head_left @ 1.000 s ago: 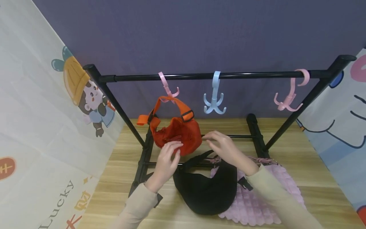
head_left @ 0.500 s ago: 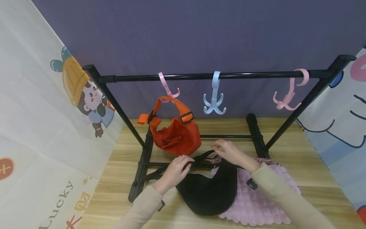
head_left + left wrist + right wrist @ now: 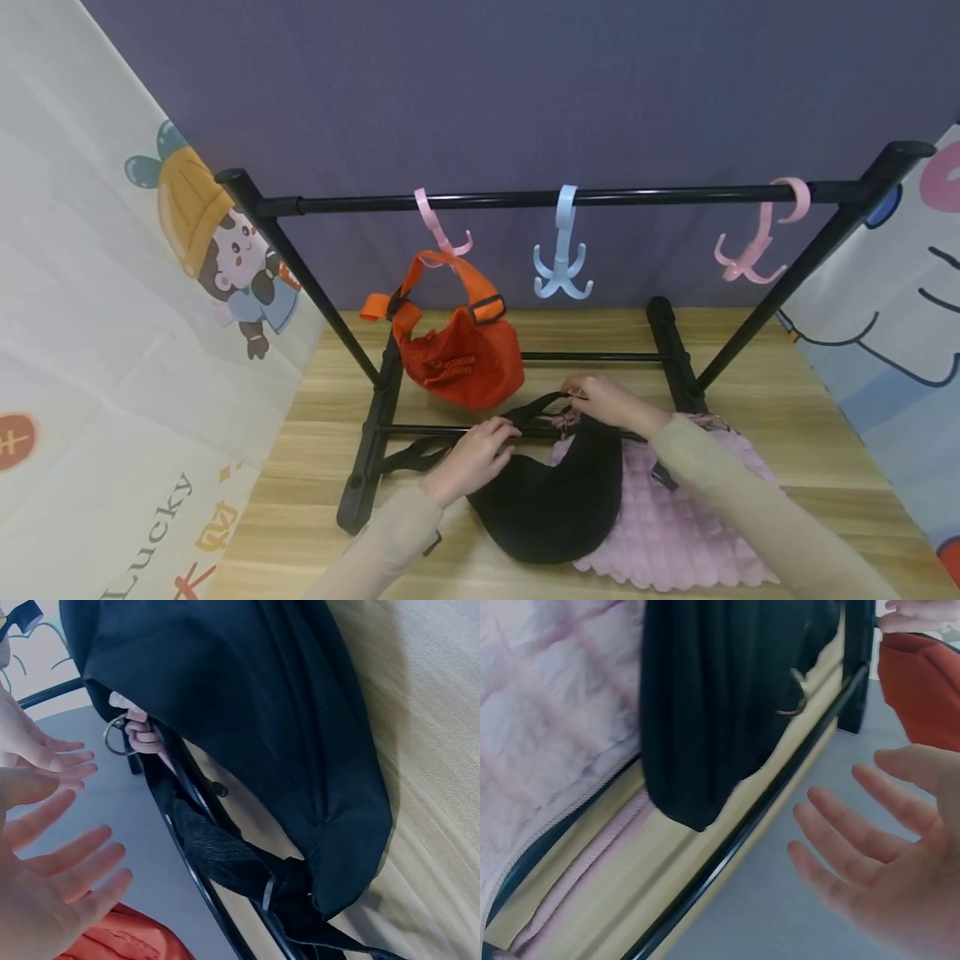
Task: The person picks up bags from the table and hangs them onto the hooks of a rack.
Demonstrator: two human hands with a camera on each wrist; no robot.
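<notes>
A black crescent-shaped shoulder bag [image 3: 551, 508] lies on the wooden floor at the front of the rack, its strap [image 3: 531, 410] running along the far side. My left hand [image 3: 474, 454] is over the left part of the bag, close to the strap. By the strap's right end is my right hand [image 3: 606, 398]. Both wrist views show relaxed, spread fingers with nothing in them. Behind the hands, an orange-red bag [image 3: 480, 362] hangs by its orange strap from the left pink hook [image 3: 442, 229]. Under the black bag's right side lies a pink quilted bag [image 3: 690, 533], partly hidden.
A black rack spans the scene, with a top bar [image 3: 660, 197] and a low crossbar [image 3: 600, 357]. A blue multi-prong hook [image 3: 562, 250] and another pink hook [image 3: 757, 242] hang from the top bar with nothing on them. Printed cloth [image 3: 90, 275] stands at the left.
Both hands have come away from the orange-red bag, the left moving down and right, the right moving down and slightly right, to the black bag's strap. The orange-red bag stays hanging, swung slightly left.
</notes>
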